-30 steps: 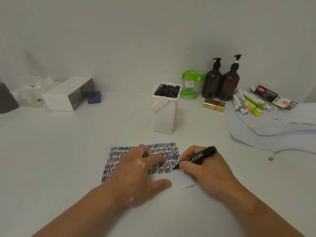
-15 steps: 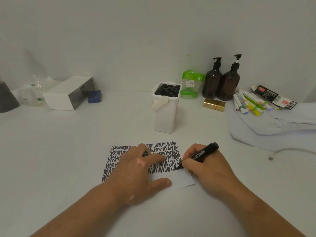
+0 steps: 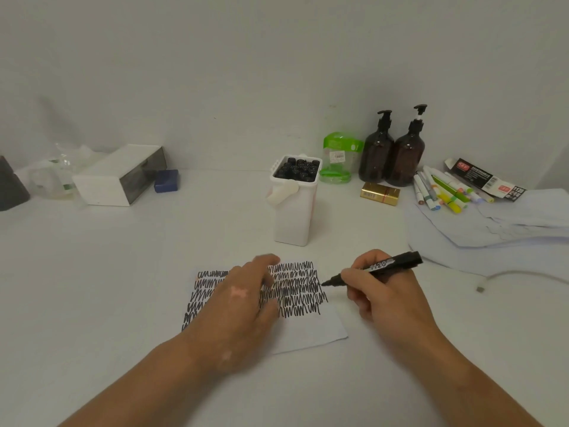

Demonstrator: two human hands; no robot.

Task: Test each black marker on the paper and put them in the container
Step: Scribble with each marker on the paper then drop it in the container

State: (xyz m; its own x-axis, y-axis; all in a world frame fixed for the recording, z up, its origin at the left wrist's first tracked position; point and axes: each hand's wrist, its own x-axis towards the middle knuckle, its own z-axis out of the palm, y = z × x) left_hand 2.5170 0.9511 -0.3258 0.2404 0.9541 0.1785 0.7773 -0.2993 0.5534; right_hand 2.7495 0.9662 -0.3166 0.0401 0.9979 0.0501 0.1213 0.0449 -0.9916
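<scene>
White table (image 3: 123,272) against a plain wall: at far left sit a dark object (image 3: 10,186), a clear plastic bag (image 3: 58,174), a white box (image 3: 120,175) and, just beside it, a small blue block (image 3: 166,180).

Front and centre lies the paper (image 3: 311,332), most of it filled with rows of black scribble, with a bare strip along its near edge. The left hand (image 3: 237,306) is over the paper's left half, back to the camera. Its fingers (image 3: 266,263) are blurred, and whether they hold anything cannot be told.

Behind the paper stands the white container (image 3: 294,217), upright and packed with black markers (image 3: 297,169), ends up. To its right along the wall are a green-lidded jar (image 3: 337,158) and two brown pump bottles (image 3: 391,152) side by side, with a gold box (image 3: 380,194) lying in front of them.

The right hand (image 3: 385,300) is just right of the paper, its fingers curled round an uncapped black marker (image 3: 381,265) in a writing grip. The marker lies tilted, its tip pointing left at the right edge of the scribbles. Whether the tip touches the sheet cannot be told.

At far right lie a bunch of coloured pens (image 3: 443,192), a black packet (image 3: 483,180), loose white sheets (image 3: 492,235) and a white cable (image 3: 523,277).
</scene>
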